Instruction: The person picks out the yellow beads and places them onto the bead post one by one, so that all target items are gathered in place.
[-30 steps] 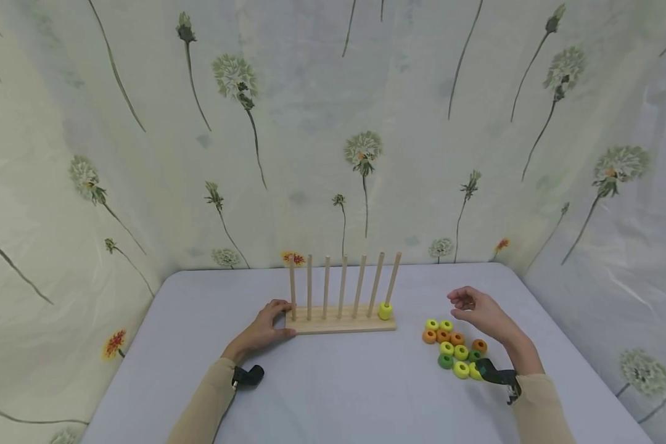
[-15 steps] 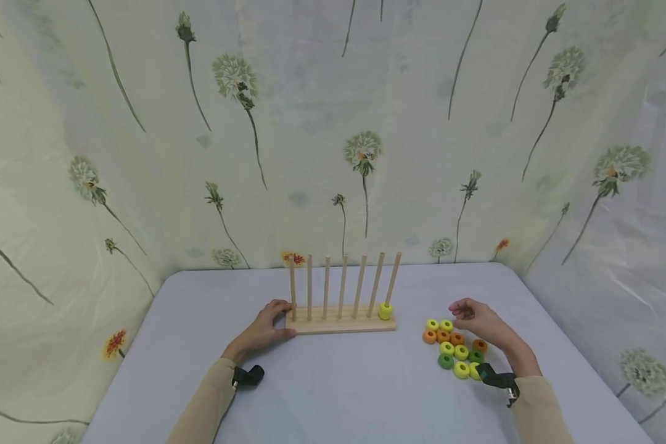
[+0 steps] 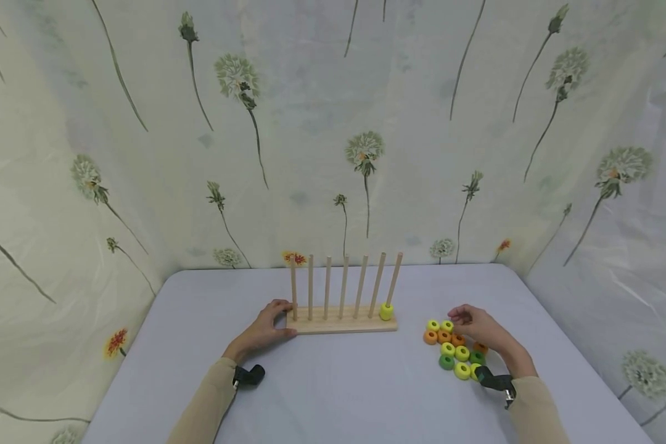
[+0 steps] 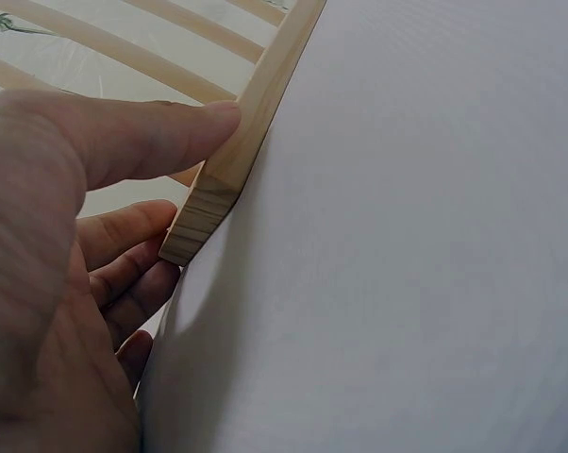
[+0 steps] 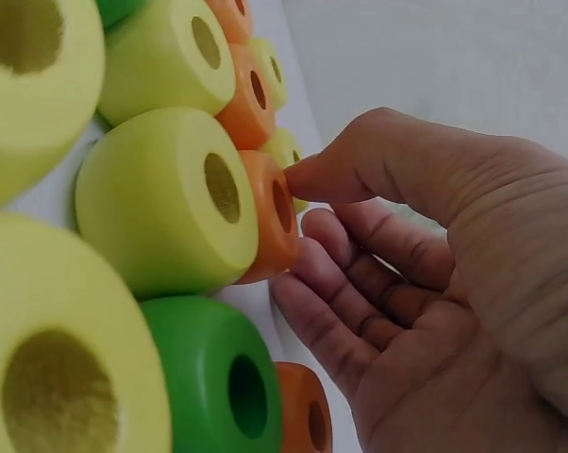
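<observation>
A wooden peg rack (image 3: 341,327) with a row of upright pegs stands at the table's middle. A yellow stack of beads (image 3: 386,312) sits low on its rightmost peg. My left hand (image 3: 263,327) grips the rack's left end; its thumb (image 4: 185,142) lies on the base's front edge, its fingers behind. My right hand (image 3: 483,327) is at the back of the loose bead group, fingers loosely bent. Its thumb (image 5: 388,156) is beside a yellow bead (image 3: 447,325) and an orange bead (image 5: 270,222). In the right wrist view nothing is seen between thumb and fingers.
Several more yellow beads (image 3: 462,353), orange beads (image 3: 430,337) and green beads (image 3: 446,362) lie close together right of the rack, partly under the right wrist. A white-covered table (image 3: 344,388) bears everything; a flower-printed curtain (image 3: 311,154) rises behind it.
My right hand has come down and slightly toward me, onto the back edge of the bead group. The left hand and the rack have stayed in place.
</observation>
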Action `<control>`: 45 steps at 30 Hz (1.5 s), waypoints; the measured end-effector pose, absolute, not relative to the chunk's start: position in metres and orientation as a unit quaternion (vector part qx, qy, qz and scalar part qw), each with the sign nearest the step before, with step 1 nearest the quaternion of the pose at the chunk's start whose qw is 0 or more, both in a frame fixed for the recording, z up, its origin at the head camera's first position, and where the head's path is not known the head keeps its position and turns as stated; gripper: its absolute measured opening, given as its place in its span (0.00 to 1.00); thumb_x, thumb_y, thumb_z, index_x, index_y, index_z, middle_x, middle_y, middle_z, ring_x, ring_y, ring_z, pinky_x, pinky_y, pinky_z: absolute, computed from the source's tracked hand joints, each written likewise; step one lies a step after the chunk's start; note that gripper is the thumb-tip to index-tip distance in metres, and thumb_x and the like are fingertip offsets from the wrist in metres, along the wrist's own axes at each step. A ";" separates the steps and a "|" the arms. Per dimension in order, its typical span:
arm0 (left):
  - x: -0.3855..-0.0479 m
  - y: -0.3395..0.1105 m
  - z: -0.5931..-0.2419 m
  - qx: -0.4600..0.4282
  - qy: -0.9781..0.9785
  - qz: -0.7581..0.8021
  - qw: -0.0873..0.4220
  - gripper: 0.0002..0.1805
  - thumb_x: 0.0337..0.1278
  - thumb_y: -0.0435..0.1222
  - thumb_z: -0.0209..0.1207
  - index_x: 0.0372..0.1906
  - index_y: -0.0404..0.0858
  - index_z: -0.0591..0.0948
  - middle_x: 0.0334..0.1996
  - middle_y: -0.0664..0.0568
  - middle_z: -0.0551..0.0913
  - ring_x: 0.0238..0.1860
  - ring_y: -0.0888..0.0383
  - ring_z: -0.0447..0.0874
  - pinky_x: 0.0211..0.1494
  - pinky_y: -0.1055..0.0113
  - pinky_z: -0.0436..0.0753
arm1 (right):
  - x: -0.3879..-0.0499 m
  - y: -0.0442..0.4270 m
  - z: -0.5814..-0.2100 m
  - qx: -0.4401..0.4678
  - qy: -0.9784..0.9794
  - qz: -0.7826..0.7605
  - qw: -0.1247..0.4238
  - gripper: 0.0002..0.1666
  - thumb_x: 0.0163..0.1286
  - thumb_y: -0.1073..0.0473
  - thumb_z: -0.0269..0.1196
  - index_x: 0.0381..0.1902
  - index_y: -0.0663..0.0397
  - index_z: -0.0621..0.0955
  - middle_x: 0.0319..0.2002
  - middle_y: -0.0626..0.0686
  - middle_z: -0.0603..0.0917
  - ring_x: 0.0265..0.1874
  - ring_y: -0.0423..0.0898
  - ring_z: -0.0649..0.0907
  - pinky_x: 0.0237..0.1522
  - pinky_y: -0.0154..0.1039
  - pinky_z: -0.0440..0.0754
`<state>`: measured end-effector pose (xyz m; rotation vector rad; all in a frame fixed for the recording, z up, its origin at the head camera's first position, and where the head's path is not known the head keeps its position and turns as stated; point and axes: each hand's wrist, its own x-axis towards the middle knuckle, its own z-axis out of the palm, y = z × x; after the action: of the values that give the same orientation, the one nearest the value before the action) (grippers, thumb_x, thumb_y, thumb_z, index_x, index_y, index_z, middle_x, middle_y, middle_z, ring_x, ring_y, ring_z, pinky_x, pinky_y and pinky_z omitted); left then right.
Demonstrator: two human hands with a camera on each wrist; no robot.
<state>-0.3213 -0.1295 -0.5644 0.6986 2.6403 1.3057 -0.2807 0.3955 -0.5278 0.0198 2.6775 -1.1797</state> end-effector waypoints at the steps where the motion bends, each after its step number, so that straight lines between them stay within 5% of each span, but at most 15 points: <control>1: -0.321 -0.130 -0.564 0.231 0.871 0.430 0.057 0.36 0.51 0.45 0.69 0.64 0.36 0.72 0.64 0.43 0.68 0.69 0.42 0.61 0.71 0.42 0.60 | -0.281 0.396 -0.529 0.002 0.910 -0.400 0.109 0.23 0.64 0.61 0.62 0.55 0.65 0.73 0.46 0.57 0.78 0.42 0.49 0.77 0.41 0.37 0.80; 45: -0.322 -0.131 -0.563 0.238 0.869 0.429 0.063 0.36 0.51 0.45 0.69 0.64 0.36 0.72 0.64 0.41 0.67 0.69 0.40 0.60 0.71 0.41 0.59 | -0.286 0.395 -0.539 0.037 0.919 -0.383 0.084 0.26 0.62 0.52 0.67 0.53 0.60 0.75 0.46 0.58 0.80 0.42 0.50 0.78 0.40 0.36 0.79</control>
<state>-0.3225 -0.1311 -0.5631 0.7178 2.6269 1.2961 -0.2860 0.3950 -0.5393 0.1111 2.7425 -1.1418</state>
